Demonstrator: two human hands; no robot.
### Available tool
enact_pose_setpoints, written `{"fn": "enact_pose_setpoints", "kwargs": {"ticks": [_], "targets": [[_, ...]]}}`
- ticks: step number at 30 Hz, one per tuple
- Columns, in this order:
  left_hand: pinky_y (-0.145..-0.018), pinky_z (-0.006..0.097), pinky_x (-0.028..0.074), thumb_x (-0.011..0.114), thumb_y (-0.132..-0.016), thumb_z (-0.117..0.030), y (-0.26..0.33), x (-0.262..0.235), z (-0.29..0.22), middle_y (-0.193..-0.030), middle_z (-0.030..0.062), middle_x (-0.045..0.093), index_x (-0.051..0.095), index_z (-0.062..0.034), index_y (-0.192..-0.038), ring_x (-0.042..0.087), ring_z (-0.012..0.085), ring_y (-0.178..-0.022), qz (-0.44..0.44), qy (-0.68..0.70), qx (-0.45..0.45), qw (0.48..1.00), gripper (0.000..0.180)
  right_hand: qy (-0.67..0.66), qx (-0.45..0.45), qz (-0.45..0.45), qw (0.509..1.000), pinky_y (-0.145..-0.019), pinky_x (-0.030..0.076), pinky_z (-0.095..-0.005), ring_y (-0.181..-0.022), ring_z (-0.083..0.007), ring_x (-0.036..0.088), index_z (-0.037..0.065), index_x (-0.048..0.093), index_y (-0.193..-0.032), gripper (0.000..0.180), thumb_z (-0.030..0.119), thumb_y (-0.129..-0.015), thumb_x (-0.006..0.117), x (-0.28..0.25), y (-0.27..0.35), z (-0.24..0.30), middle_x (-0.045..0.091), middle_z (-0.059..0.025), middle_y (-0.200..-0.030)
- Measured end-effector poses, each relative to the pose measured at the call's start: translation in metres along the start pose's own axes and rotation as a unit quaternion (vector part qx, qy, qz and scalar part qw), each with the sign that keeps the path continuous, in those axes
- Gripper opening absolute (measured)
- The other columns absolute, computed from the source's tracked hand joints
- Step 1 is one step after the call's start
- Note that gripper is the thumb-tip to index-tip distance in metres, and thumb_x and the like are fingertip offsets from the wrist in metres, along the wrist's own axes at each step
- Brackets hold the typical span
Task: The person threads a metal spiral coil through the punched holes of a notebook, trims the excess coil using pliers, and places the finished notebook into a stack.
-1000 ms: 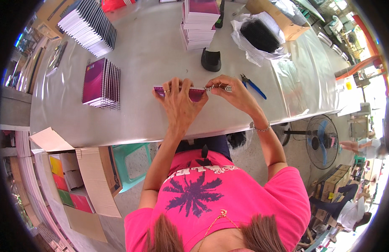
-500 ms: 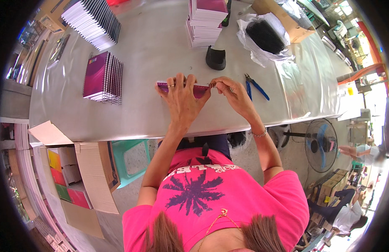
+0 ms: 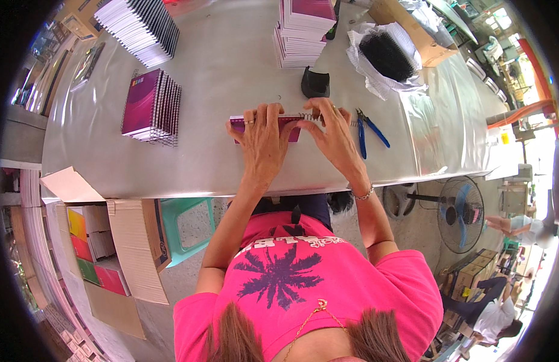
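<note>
Through my camera, I see a green stool (image 3: 172, 234), an open brown box (image 3: 136, 241) just left of it, and a round fan (image 3: 462, 212) with blue blades on the right.

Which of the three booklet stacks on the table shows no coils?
The rightmost stack, at the picture's top edge: its near side shows bare pages. The upper-left stack and lower-left stack show coils along their right sides.

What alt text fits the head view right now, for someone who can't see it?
A person's left hand holds a purple notebook over a grey table while the right hand holds a wire coil at its right end. Blue-handled cutters lie to the right; notebook stacks sit to the left and farther back.
</note>
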State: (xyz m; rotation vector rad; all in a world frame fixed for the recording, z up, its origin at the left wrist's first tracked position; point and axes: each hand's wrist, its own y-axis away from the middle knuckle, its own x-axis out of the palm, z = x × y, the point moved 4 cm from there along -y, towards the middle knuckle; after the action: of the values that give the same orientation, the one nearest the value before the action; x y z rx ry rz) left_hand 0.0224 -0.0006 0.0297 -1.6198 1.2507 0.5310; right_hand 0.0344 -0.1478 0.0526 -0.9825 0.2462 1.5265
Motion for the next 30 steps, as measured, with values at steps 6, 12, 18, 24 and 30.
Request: {"fn": "enact_pose_setpoints", "kwargs": {"ticks": [6,12,18,24,30], "targets": [[-0.097,0.059,0.024,0.072,-0.083,-0.024,0.004,0.002,0.003,-0.11,0.0009,0.053,0.056,-0.0172,-0.11,0.049,0.0239,-0.108,-0.028,0.043,-0.009,0.999,0.032,0.022,-0.012,-0.019,0.999,-0.091,0.033,-0.0368,-0.082,-0.0224,0.056,0.007,0.061,-0.098,0.012,0.017,-0.093,0.062,0.003,-0.003,0.005,0.058,-0.0057,-0.088],[-0.099,0.05,0.029,0.08,-0.078,-0.023,0.007,-0.003,0.012,-0.121,0.0134,0.044,0.061,-0.0131,-0.107,0.042,0.0314,-0.117,-0.09,0.12,-0.029,0.988,0.036,0.026,-0.011,-0.002,1.0,-0.091,0.031,-0.0415,-0.092,-0.0246,0.057,0.009,0.06,-0.097,0.009,0.016,-0.092,0.062,0.004,-0.004,0.002,0.057,-0.0058,-0.089],[-0.098,0.048,0.034,0.083,-0.075,-0.018,0.01,-0.005,0.018,-0.118,0.0169,0.046,0.059,-0.0074,-0.106,0.039,0.0362,-0.117,-0.133,0.172,-0.048,0.975,0.041,0.024,-0.007,-0.006,1.0,-0.091,0.032,-0.0417,-0.093,-0.0254,0.056,0.009,0.06,-0.099,0.012,0.018,-0.091,0.063,0.007,-0.003,0.003,0.055,-0.0057,-0.09],[-0.098,0.048,0.034,0.082,-0.077,-0.015,0.014,0.005,0.023,-0.109,0.0133,0.055,0.053,-0.0029,-0.108,0.039,0.0357,-0.115,-0.108,0.241,-0.082,0.961,0.044,0.019,-0.015,-0.016,1.0,-0.092,0.034,-0.0388,-0.089,-0.0268,0.055,0.007,0.062,-0.097,0.017,0.02,-0.087,0.068,0.008,-0.006,0.007,0.056,-0.0077,-0.094],[-0.095,0.047,0.035,0.08,-0.077,-0.012,0.014,0.008,0.023,-0.106,0.0149,0.054,0.053,-0.0039,-0.109,0.039,0.0357,-0.111,-0.119,0.235,-0.062,0.963,0.042,-0.008,-0.021,-0.046,0.999,-0.085,0.042,-0.0418,-0.093,-0.0285,0.055,0.003,0.063,-0.102,0.023,0.012,-0.083,0.071,0.011,-0.003,0.002,0.056,-0.0111,-0.095]]}}
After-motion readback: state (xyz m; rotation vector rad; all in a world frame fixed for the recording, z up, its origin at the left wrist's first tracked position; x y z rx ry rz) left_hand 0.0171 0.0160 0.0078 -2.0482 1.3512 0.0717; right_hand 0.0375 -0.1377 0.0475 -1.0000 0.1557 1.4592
